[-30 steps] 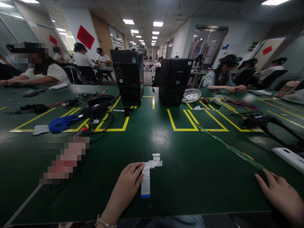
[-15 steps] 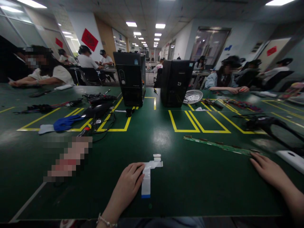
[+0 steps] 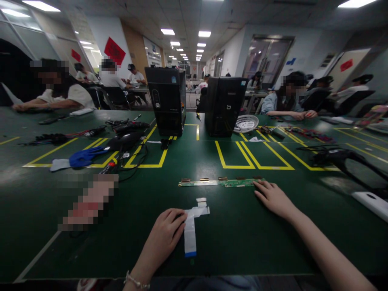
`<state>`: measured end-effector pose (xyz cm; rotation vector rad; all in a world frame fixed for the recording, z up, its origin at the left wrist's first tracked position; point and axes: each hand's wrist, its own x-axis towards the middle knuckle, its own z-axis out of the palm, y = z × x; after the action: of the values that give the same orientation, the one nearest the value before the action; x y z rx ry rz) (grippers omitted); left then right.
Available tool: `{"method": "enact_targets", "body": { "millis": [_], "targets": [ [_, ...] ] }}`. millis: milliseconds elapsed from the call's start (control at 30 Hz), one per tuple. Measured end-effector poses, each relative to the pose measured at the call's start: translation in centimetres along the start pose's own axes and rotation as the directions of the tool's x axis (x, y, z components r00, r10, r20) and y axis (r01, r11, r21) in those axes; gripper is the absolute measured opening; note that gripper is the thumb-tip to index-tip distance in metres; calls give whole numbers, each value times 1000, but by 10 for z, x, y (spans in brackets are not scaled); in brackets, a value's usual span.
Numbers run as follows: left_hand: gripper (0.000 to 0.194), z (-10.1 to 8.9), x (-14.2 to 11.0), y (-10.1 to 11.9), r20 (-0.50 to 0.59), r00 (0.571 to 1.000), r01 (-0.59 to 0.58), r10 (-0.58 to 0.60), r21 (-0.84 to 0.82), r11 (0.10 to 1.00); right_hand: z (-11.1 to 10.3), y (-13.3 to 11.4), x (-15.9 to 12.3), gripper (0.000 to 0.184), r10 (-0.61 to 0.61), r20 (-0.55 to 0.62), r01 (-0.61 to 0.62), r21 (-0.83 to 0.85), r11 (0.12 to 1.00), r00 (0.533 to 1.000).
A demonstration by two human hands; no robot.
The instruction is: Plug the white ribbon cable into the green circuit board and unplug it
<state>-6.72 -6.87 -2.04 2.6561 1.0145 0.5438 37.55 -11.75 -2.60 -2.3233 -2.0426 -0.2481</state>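
Near the front of the green table, my left hand (image 3: 166,230) pinches the side of a white flat ribbon cable (image 3: 190,234). The cable is bent, with a blue strip at its near end and small connectors at its far end. Farther forward and to the right, my right hand (image 3: 274,198) grips the right end of a long, thin green circuit board (image 3: 239,183). Small brown tabs stick up along the board's far edge. It lies roughly crosswise beyond the ribbon cable, and the two do not touch.
Two black computer towers (image 3: 165,101) stand at the back beside a white round basket (image 3: 247,123). A blue glove (image 3: 86,157) and black cables (image 3: 124,125) lie left. Black tubing (image 3: 342,157) and a white device (image 3: 371,204) lie right. Other people sit across the table.
My right hand has slid the circuit board leftward, from the right side to beyond the ribbon cable, turning it more crosswise. The ribbon cable and my left hand have shifted slightly right.
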Motion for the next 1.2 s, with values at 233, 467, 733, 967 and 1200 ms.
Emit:
{"method": "enact_targets", "body": {
  "millis": [233,467,733,967,1200],
  "targets": [
    [28,-2,1,2,-2,999,-37,37,-15,999,1,-85,8,72,4,27,-4,-1,1000,1000],
    [30,-1,0,1,-28,999,-40,40,-9,999,5,-143,1,77,-72,-76,74,27,997,995],
    [29,0,-1,2,-14,1000,-6,6,-12,1000,-35,-123,18,63,-185,-89,189,37,981,979],
    [31,1,-1,1,-17,1000,9,-9,-1,1000,-30,-109,31,39,-443,-182,477,241,845,878],
    [31,1,0,1,-52,998,-19,18,-18,1000,-10,-119,24,44,-476,-97,481,317,818,874]
  ]
}}
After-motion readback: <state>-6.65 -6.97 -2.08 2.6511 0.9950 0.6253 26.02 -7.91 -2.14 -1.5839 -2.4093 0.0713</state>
